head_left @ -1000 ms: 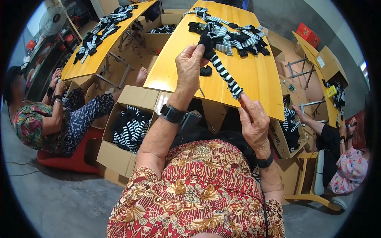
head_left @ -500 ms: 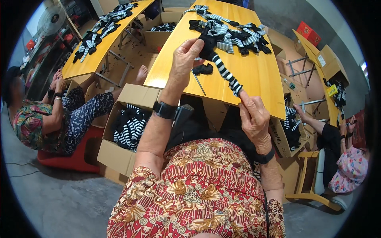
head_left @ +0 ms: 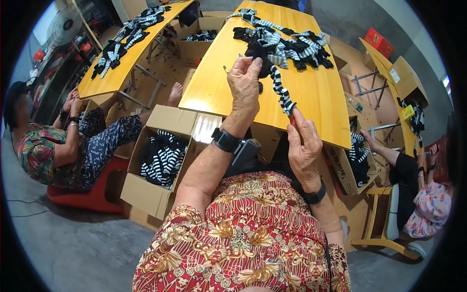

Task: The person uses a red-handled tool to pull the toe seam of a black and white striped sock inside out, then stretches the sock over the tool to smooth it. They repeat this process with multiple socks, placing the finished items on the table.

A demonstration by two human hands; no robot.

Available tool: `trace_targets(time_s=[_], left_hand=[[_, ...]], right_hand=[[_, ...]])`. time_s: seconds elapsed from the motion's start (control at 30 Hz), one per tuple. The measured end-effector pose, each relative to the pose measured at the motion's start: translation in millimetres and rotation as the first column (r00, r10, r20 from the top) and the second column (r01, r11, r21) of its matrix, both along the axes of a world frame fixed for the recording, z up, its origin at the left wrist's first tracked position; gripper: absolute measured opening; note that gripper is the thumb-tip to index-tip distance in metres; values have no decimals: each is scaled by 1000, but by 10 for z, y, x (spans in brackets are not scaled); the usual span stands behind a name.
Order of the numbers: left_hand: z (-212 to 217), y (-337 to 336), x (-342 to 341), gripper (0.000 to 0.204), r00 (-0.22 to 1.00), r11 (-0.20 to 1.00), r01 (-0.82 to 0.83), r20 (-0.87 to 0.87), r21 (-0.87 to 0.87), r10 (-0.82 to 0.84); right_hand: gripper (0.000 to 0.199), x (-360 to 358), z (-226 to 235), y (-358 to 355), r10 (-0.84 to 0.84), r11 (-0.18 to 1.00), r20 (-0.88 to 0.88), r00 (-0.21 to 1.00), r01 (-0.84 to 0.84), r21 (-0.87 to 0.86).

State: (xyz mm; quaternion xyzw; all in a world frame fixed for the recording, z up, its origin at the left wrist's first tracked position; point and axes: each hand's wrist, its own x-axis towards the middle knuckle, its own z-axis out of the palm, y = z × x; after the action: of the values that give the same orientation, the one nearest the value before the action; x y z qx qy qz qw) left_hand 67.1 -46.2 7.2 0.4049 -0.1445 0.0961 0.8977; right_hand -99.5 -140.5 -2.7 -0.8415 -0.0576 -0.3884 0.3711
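Observation:
A black-and-white striped knitted tube, sock-like with a plain black end, stretches between my hands over the near part of the yellow table. My left hand pinches the black end between thumb and fingers. At the striped end, the fingers of my right hand are closed on the edge; a small red bit shows by the fingertips. Beyond my left hand lies a heap of black and grey-striped knitted pieces. A thin metal tip shows beside that hand, the rest hidden.
Open cardboard boxes with striped knits stand at my left and right. One person sits at left near another table; another person sits at right near a wooden chair. A fan stands at the far left.
My left hand has moved right and slightly down, bringing the black end closer to my right hand. The striped part now bunches and hangs steeper. My right hand has shifted slightly left.

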Motion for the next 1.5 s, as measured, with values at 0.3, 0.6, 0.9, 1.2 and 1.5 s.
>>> trace_targets(time_s=[0.3,0.6,0.9,1.2,1.5], left_hand=[[-22,186,-14,5,985,986,157,-86,57,-152],[-133,16,21,4,995,996,-84,49,39,82],[-104,373,-1,30,974,947,197,60,255,-219],[320,875,47,22,668,550,-472,687,689,-287],[52,796,-15,20,882,836,327,176,441,-438]], right_hand=[[38,1,101,-57,70,997,-52,996,-71,-16],[36,-16,92,36,94,960,-170,981,-44,277],[38,-110,233,-365,212,883,-295,932,-53,467],[34,-341,190,-652,526,611,-261,809,-147,778],[37,-459,23,-766,595,538,-183,782,-219,814]])
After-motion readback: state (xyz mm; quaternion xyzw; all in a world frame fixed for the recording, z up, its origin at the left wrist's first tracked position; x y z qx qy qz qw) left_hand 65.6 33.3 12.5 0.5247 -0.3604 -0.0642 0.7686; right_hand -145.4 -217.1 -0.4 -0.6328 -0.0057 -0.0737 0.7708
